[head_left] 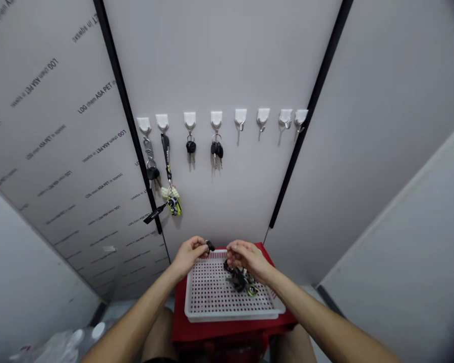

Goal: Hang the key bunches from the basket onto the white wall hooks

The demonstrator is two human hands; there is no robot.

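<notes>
My left hand [192, 254] is closed in a pinch on a black-headed key [210, 245] above the far left edge of a white perforated basket [200, 316]. My right hand [246, 258] is over the basket's far right part with its fingers curled together. Whatever those fingers hold, if anything, is hidden. Just below them a pile of keys [239, 280] lies in the basket, dark ones mixed with a yellow-green piece.
Several white hooks [189, 120] line the wall ahead. Key sets [191, 146] hang on those to the left; a bare hook [263, 117] is farther right. The basket rests on a red surface [212, 330]. Plastic bottles [77, 338] stand at the lower left. Side walls are close.
</notes>
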